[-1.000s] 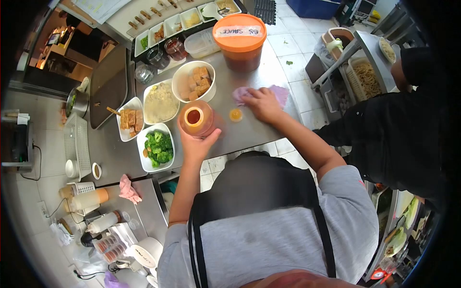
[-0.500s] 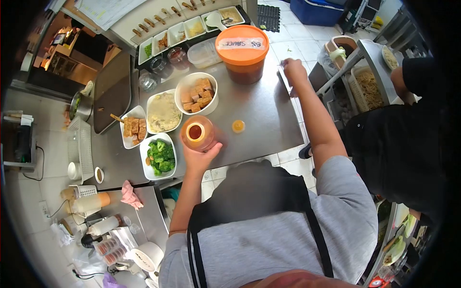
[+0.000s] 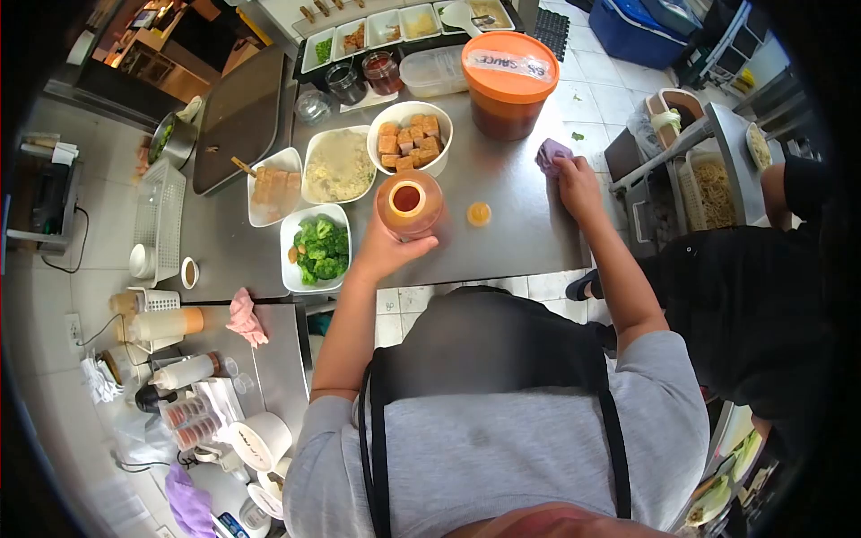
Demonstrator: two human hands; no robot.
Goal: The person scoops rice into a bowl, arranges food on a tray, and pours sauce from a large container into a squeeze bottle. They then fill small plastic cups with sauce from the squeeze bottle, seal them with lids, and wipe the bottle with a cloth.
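Observation:
My left hand [image 3: 387,251] is wrapped round a squeeze bottle [image 3: 411,204] of reddish sauce, its mouth uncovered and facing up. On the steel table beside it lies a small orange cap [image 3: 479,213]. Over at the table's right side, my right hand [image 3: 578,184] grips a crumpled purple cloth [image 3: 554,157] against the tabletop. Behind the bottle is a white bowl of browned tofu cubes [image 3: 411,142]. Left of the bottle are a dish of broccoli [image 3: 318,251], a dish of pale crumbly food [image 3: 339,169] and a dish of brown pieces [image 3: 274,190].
A large tub with an orange lid [image 3: 509,76] stands at the back right. Jars [image 3: 382,73] and a row of topping trays [image 3: 386,34] line the back. A brown tray [image 3: 240,121] leans at left. Another person in black [image 3: 735,296] stands at right.
My right hand has come from beyond the table's right edge onto the tabletop, with the purple cloth now plainly visible in it. The camera view has shifted; my left hand still holds the bottle.

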